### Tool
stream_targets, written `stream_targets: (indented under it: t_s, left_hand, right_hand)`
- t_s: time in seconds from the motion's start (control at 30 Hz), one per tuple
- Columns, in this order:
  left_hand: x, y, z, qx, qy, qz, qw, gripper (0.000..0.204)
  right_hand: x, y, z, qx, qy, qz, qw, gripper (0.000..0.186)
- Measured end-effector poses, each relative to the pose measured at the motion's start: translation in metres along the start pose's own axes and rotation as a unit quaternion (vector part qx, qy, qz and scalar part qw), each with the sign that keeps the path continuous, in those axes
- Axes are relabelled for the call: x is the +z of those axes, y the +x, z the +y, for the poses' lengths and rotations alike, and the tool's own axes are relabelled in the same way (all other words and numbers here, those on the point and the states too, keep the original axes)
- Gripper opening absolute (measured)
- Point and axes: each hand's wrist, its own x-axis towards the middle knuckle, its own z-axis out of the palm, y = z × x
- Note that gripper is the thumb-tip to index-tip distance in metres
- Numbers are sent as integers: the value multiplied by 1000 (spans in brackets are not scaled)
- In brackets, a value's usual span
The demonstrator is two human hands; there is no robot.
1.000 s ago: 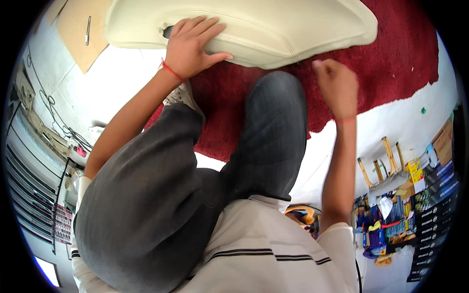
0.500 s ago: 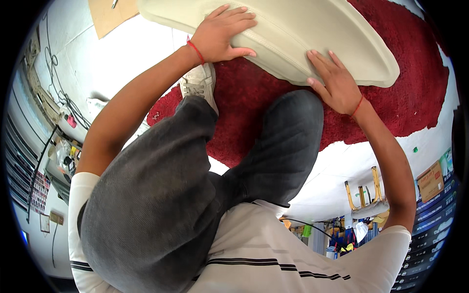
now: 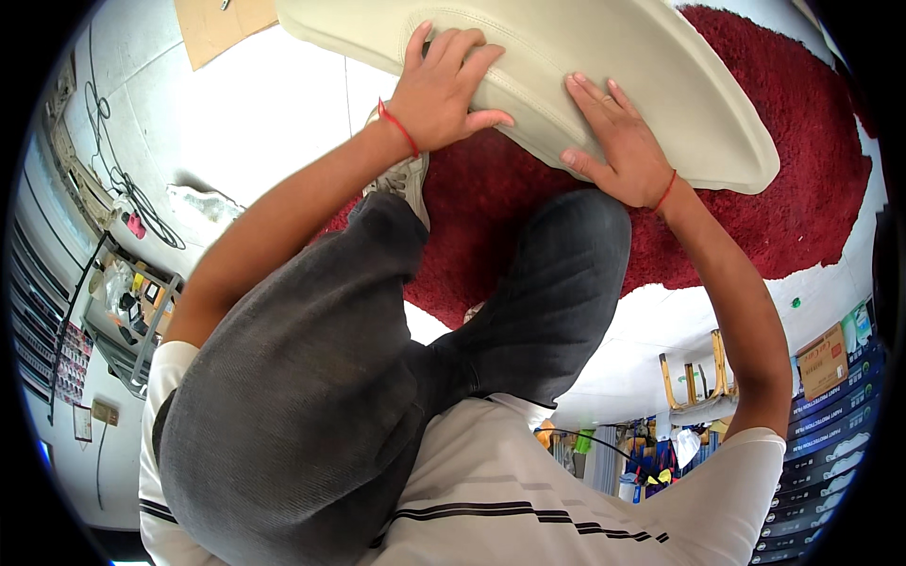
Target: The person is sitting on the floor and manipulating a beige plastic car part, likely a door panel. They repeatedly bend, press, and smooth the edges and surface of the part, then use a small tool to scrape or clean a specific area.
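A cream upholstered panel with curved stitched seams lies across the top of the view on a red shaggy rug. My left hand rests on the panel's middle, fingers apart and slightly bent over a small dark opening beside the seam, thumb out toward the lower edge. To its right, my right hand lies on the panel with fingers spread and thumb near the lower seam. Red cords circle both wrists. My bent knees are below the panel, and a white sneaker shows under my left forearm.
Cardboard lies on the white floor at upper left. Coiled black cables and a metal cart are on the left. At right are yellow-legged items, a brown carton and stacked dark blue boxes.
My right hand, raised off the panel a second ago, now lies spread on it and has slid slightly up. The panel and my left hand have shifted right in view.
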Motion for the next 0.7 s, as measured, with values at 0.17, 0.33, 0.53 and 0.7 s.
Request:
stream_targets:
  t_s: [0.17,0.33,0.53,0.7]
  left_hand:
    - [5,-10,16,-85,-1,15,996,99]
    - [5,-12,14,-93,-31,-20,995,98]
    - [-4,3,7,-110,-12,-22,994,120]
    - [-13,14,-7,-73,73,-37,994,132]
  right_hand:
    - [7,18,-5,-15,-16,22,1000,87]
    - [16,63,-7,-36,-27,38,998,88]
    - [30,129,-28,-18,-4,78,997,85]
    - [22,72,-15,57,-90,57,993,84]
